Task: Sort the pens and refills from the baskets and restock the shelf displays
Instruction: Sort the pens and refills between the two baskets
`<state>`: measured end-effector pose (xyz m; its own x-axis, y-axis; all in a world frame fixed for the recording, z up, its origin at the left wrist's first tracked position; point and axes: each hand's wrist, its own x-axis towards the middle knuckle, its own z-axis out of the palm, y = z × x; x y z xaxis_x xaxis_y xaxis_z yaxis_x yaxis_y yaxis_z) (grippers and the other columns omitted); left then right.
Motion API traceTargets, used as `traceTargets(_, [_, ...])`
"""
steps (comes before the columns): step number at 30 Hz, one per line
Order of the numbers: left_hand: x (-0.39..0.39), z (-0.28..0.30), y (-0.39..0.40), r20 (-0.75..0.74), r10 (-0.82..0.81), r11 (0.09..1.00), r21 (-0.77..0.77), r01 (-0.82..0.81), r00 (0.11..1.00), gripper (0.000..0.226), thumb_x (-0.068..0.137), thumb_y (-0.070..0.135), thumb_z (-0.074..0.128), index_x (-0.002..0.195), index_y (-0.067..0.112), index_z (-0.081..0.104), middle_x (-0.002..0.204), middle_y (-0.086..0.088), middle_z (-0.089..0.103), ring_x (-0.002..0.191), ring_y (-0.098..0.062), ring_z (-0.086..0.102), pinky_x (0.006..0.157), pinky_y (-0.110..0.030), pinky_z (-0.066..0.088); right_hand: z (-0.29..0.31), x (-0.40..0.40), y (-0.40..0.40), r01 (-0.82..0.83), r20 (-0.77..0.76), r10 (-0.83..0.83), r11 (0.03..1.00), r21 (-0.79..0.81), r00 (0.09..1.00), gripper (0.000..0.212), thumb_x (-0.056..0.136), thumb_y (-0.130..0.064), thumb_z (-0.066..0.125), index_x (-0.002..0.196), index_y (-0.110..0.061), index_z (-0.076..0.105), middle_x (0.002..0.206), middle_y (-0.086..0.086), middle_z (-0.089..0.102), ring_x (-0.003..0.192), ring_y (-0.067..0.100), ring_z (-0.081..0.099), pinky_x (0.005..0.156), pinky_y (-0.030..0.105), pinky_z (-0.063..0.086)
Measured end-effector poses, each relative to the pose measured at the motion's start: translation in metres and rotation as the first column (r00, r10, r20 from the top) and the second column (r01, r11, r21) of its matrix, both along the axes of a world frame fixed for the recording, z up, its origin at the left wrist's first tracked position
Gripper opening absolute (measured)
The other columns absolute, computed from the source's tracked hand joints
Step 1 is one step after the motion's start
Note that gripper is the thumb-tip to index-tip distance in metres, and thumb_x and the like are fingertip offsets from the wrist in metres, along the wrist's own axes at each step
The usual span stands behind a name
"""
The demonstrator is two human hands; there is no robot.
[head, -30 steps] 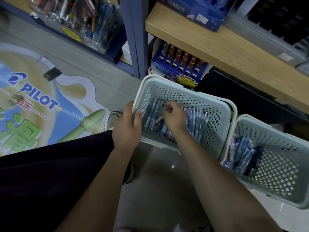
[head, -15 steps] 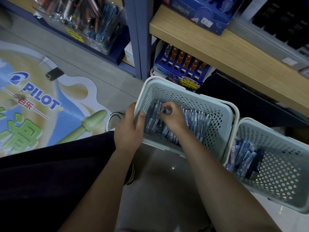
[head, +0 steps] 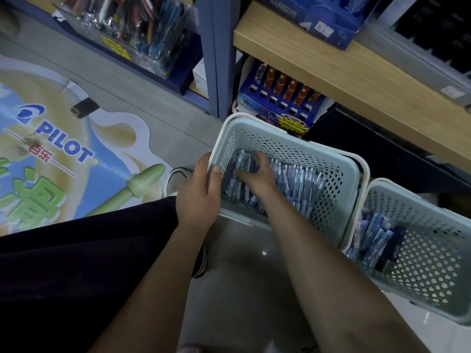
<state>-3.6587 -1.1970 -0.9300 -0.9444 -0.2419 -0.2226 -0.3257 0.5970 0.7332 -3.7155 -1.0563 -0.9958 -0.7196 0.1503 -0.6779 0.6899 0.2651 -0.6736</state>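
Left hand grips the near-left corner of the left basket, thumb hooked over the rim, fingers outside. Right hand is down inside that basket, fingers curled into the pile of wrapped pens; can't tell whether it's actually gripping any. Right basket sits just beside, touching, with a smaller batch of packaged refills at its left end. Beyond: wooden shelf with a blue pen display box under it.
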Motion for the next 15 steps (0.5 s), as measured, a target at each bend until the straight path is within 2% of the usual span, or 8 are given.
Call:
traceTargets(3, [0.0003, 0.003, 0.0012, -0.014, 0.001, 1.0, -0.009, -0.001, 1.0, 0.033, 0.106, 0.031, 0.041, 0.136, 0.023, 0.053, 0.082, 0.001, 0.052, 0.076, -0.025, 0.051, 0.064, -0.036, 0.037, -0.002, -0.0018, -0.0027, 0.034, -0.017, -0.033, 0.997, 0.072, 0.999, 0.074, 0.084, -0.017, 0.078, 0.146, -0.02, 0.037, 0.149, 0.008, 0.043, 0.125, 0.022, 0.049, 0.093, 0.027, 0.04])
traceTargets(6, [0.0005, 0.0052, 0.0023, -0.011, 0.007, 1.0, -0.011, -0.007, 1.0, 0.033, 0.106, 0.029, 0.042, 0.137, 0.022, 0.053, 0.083, 0.002, 0.051, 0.076, -0.023, 0.048, 0.064, -0.035, 0.036, -0.0042, -0.0054, -0.0071, 0.045, 0.039, -0.05, 0.991, 0.127, 0.998, 0.084, 0.084, -0.023, 0.079, 0.152, -0.012, 0.03, 0.154, 0.012, 0.039, 0.133, 0.03, 0.047, 0.093, 0.025, 0.038])
traceTargets(9, [0.0005, 0.006, 0.0034, 0.003, 0.016, 1.0, -0.016, -0.016, 1.0, 0.035, 0.106, 0.03, 0.042, 0.139, 0.022, 0.052, 0.085, 0.002, 0.05, 0.076, -0.02, 0.045, 0.065, -0.034, 0.034, -0.0044, -0.0083, -0.0077, -0.014, 0.102, 0.001, 0.992, 0.127, 0.995, 0.081, 0.084, -0.029, 0.079, 0.149, -0.006, 0.035, 0.152, 0.012, 0.042, 0.135, 0.029, 0.047, 0.092, 0.025, 0.038])
traceTargets(13, [0.0004, 0.0036, 0.0016, 0.011, -0.001, 1.0, 0.005, 0.001, 1.0, 0.035, 0.106, 0.032, 0.041, 0.139, 0.024, 0.05, 0.088, 0.001, 0.058, 0.079, -0.025, 0.053, 0.066, -0.037, 0.042, -0.0078, -0.0047, -0.0062, -0.031, 0.118, 0.021, 0.996, 0.085, 0.993, 0.091, 0.08, -0.039, 0.081, 0.153, -0.014, 0.033, 0.161, 0.008, 0.028, 0.143, 0.029, 0.037, 0.111, 0.039, 0.037])
traceTargets(15, [-0.0003, 0.0023, 0.0016, 0.013, 0.002, 1.0, 0.004, -0.002, 1.0, 0.035, 0.106, 0.033, 0.04, 0.139, 0.024, 0.05, 0.088, 0.001, 0.058, 0.078, -0.025, 0.054, 0.066, -0.037, 0.042, -0.0058, -0.0026, -0.0044, 0.006, 0.107, -0.011, 0.999, 0.039, 0.994, 0.097, 0.078, -0.042, 0.083, 0.155, -0.015, 0.03, 0.161, 0.008, 0.029, 0.144, 0.029, 0.035, 0.115, 0.045, 0.035])
